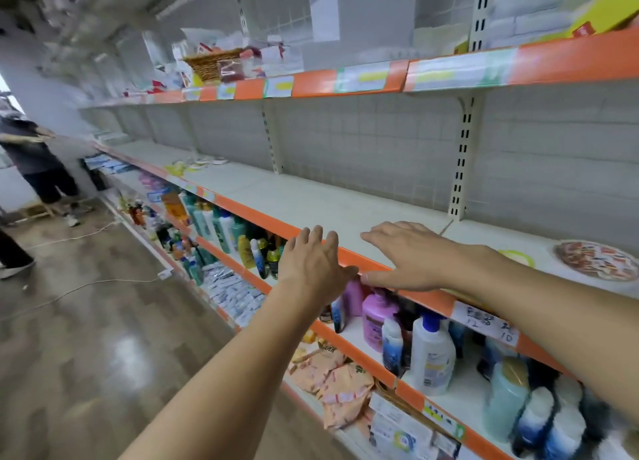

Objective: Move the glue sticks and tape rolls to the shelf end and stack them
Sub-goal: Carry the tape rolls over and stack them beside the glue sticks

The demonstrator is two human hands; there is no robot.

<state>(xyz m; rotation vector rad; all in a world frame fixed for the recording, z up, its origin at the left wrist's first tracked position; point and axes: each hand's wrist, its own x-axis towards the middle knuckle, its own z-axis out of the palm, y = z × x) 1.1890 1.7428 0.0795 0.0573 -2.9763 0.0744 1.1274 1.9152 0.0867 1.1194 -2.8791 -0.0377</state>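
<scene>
Two bare hands reach out over a long white shelf point(311, 200) with an orange front edge. The left hand point(313, 264) is in front of that edge, with its fingers straight and a little spread, and it holds nothing. The right hand point(411, 252) is flat above the shelf, palm down, fingers straight and close together, and it holds nothing too. Its thumb is near the orange edge, close to the left hand's thumb. Whether it touches the shelf, I cannot tell. Far down the shelf, at its left end, lie some small round white things point(207, 162) next to a yellow lump point(176, 167). They may be tape rolls, but they are too blurry to be sure. I cannot pick out any glue sticks. At the right end of the shelf sits a round plate point(596, 259) with a busy red pattern, and a yellow-green ring point(518, 257) lies just beside the right arm. The shelf below holds many bottles point(432, 352), some pink, some white and blue. The shelf above has a basket point(211, 64). A person point(38, 162) stands far off at the left on a shiny floor point(103, 338).
</scene>
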